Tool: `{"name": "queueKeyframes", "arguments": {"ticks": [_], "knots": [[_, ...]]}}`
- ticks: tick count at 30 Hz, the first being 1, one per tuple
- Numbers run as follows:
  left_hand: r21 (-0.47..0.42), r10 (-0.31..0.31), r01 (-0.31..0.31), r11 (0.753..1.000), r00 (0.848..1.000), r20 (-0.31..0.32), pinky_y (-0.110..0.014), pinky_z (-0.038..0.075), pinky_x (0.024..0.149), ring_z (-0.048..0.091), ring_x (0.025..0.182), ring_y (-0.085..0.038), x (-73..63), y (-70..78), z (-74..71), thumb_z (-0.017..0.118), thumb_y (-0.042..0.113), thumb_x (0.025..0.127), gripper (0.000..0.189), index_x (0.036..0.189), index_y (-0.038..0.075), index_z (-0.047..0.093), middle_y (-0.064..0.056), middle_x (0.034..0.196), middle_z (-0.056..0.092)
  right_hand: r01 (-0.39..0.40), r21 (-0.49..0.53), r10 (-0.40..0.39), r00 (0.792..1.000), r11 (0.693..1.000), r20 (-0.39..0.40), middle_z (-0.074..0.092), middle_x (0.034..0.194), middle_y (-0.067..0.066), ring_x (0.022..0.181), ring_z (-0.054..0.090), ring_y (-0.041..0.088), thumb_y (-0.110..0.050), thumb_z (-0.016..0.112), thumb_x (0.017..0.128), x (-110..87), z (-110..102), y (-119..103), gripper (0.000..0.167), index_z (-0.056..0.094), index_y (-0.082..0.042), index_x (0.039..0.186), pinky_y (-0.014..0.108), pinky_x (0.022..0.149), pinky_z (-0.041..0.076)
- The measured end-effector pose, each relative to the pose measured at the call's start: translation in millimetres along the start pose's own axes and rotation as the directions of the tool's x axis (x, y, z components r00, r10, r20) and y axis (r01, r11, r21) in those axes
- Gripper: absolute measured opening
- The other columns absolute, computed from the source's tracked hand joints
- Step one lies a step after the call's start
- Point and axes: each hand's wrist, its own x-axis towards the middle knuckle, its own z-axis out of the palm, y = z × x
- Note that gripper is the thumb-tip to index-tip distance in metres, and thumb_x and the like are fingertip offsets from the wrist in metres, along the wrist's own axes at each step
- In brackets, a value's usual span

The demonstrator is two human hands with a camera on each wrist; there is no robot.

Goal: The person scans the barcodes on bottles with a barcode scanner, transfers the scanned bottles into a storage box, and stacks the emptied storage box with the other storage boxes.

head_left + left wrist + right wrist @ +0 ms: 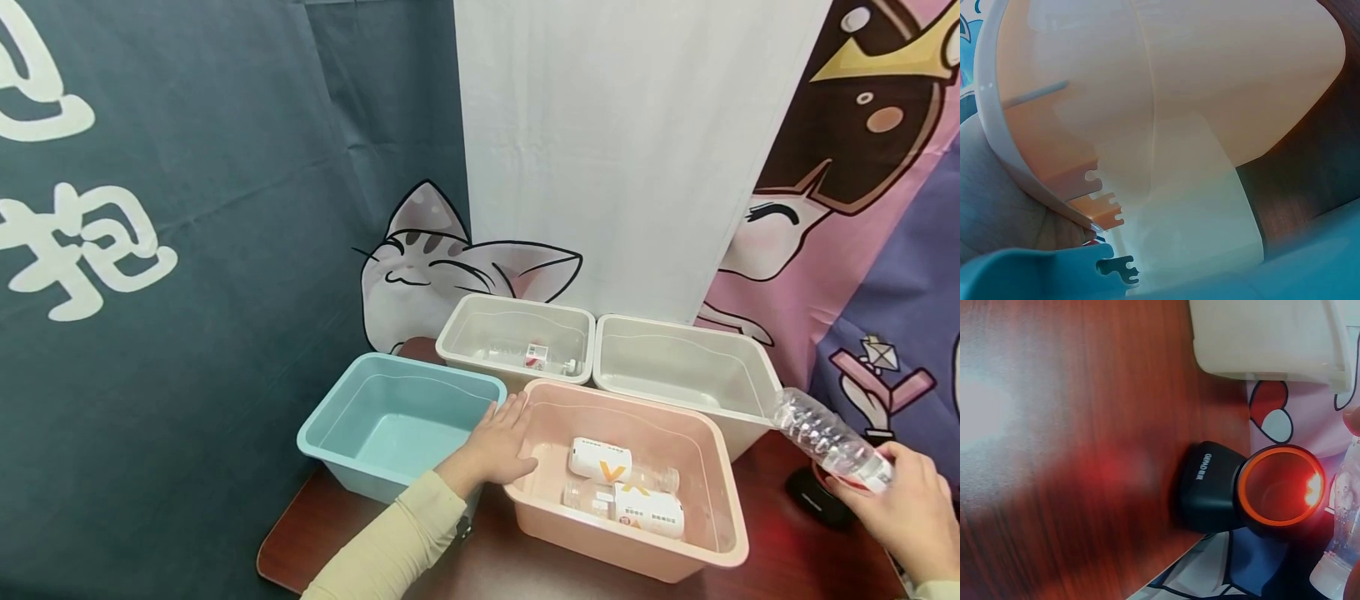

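Note:
My right hand (903, 508) grips a clear plastic bottle (821, 433) by its labelled end; the ribbed end points up and left. Below the bottle stands a black desktop scanner (813, 497), its brand print and glowing orange ring (1282, 485) plain in the right wrist view. Part of the bottle (1347, 506) and its white cap show at that view's right edge. My left hand (498, 446) rests with extended fingers on the left rim of the pink bin (630, 550), beside the light-blue bin (375, 475). Two white-labelled bottles (648, 510) lie in the pink bin.
Behind stand two off-white bins: the left one (517, 304) holds a clear bottle (536, 357), the right one (686, 333) shows a bare floor. All are on a dark red-brown table (487, 567). Printed cloth hangings (637, 150) close off the back.

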Motion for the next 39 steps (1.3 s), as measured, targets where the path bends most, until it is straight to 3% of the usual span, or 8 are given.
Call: {"name": "queueKeyframes", "arguments": {"ticks": [9, 14, 20, 25, 32, 37, 39], "knots": [[-0.005, 0.002, -0.002, 1.000, 1.000, 0.001, -0.050, 0.015, 0.124, 0.012, 0.156, -0.030, 0.0, -1.1, 0.9, 0.054, 0.055, 0.094, 0.091, 0.161, 0.002, 0.021, -0.014, 0.169, 0.010, -0.017, -0.043, 0.020, 0.998, 0.999, 0.065, 0.046, 0.103, 0.038, 0.095, 0.040, 0.056, -0.010, 0.090, 0.058, -10.6, 6, 0, 0.070, 0.050, 0.012, 0.112, 0.064, 0.080, 0.028], [-0.011, -0.007, 0.007, 1.000, 1.000, 0.006, -0.049, 0.013, 0.124, 0.011, 0.156, -0.030, -0.6, -2.6, 1.1, 0.054, 0.054, 0.094, 0.091, 0.161, 0.003, 0.020, -0.013, 0.169, 0.009, 0.011, -0.058, -0.006, 0.996, 0.998, 0.090, 0.045, 0.106, 0.038, 0.099, 0.038, 0.057, -0.009, 0.089, 0.059, -14.3, 11, 4, 0.072, 0.048, 0.011, 0.114, 0.064, 0.086, 0.028], [-0.015, -0.003, 0.003, 1.000, 1.000, -0.002, -0.049, 0.013, 0.124, 0.011, 0.156, -0.029, 0.6, -3.1, 3.0, 0.054, 0.054, 0.094, 0.091, 0.161, 0.002, 0.020, -0.013, 0.170, 0.009, 0.079, -0.076, -0.074, 0.995, 0.994, 0.068, 0.045, 0.117, 0.037, 0.101, 0.038, 0.058, -0.005, 0.085, 0.058, -22.2, 14, 11, 0.074, 0.047, 0.010, 0.120, 0.065, 0.087, 0.028], [-0.026, -0.002, 0.002, 1.000, 1.000, 0.000, -0.049, 0.012, 0.124, 0.011, 0.156, -0.030, 1.6, -2.1, 4.2, 0.054, 0.053, 0.094, 0.091, 0.161, 0.002, 0.020, -0.013, 0.170, 0.008, 0.166, -0.064, -0.165, 0.986, 0.984, 0.021, 0.048, 0.109, 0.035, 0.097, 0.041, 0.055, -0.003, 0.083, 0.053, -27.6, 18, 17, 0.067, 0.050, 0.007, 0.111, 0.063, 0.087, 0.028], [-0.023, 0.001, -0.001, 1.000, 1.000, -0.002, -0.050, 0.013, 0.124, 0.011, 0.156, -0.030, 1.3, -1.2, 1.9, 0.054, 0.054, 0.094, 0.091, 0.161, 0.002, 0.021, -0.014, 0.170, 0.009, 0.252, -0.079, -0.255, 0.966, 0.965, -0.040, 0.050, 0.108, 0.035, 0.093, 0.044, 0.056, -0.011, 0.079, 0.055, -32.2, 23, 21, 0.062, 0.053, 0.006, 0.109, 0.064, 0.084, 0.031], [-0.028, -0.001, 0.001, 1.000, 1.000, 0.004, -0.049, 0.013, 0.124, 0.010, 0.156, -0.029, 0.6, -1.0, 0.8, 0.054, 0.054, 0.094, 0.091, 0.161, 0.003, 0.019, -0.013, 0.170, 0.008, 0.283, -0.105, -0.286, 0.958, 0.953, -0.009, 0.050, 0.110, 0.034, 0.095, 0.044, 0.054, -0.019, 0.079, 0.055, -34.6, 23, 23, 0.067, 0.052, 0.005, 0.111, 0.063, 0.084, 0.032], [-0.033, 0.000, 0.000, 0.999, 1.000, 0.005, -0.050, 0.013, 0.124, 0.011, 0.156, -0.030, 0.1, -0.8, 0.4, 0.054, 0.053, 0.094, 0.091, 0.161, 0.003, 0.019, -0.013, 0.170, 0.008, 0.306, -0.115, -0.308, 0.951, 0.945, -0.002, 0.051, 0.111, 0.033, 0.096, 0.045, 0.053, -0.030, 0.077, 0.061, -35.4, 24, 24, 0.066, 0.052, 0.005, 0.111, 0.062, 0.084, 0.033]]}}
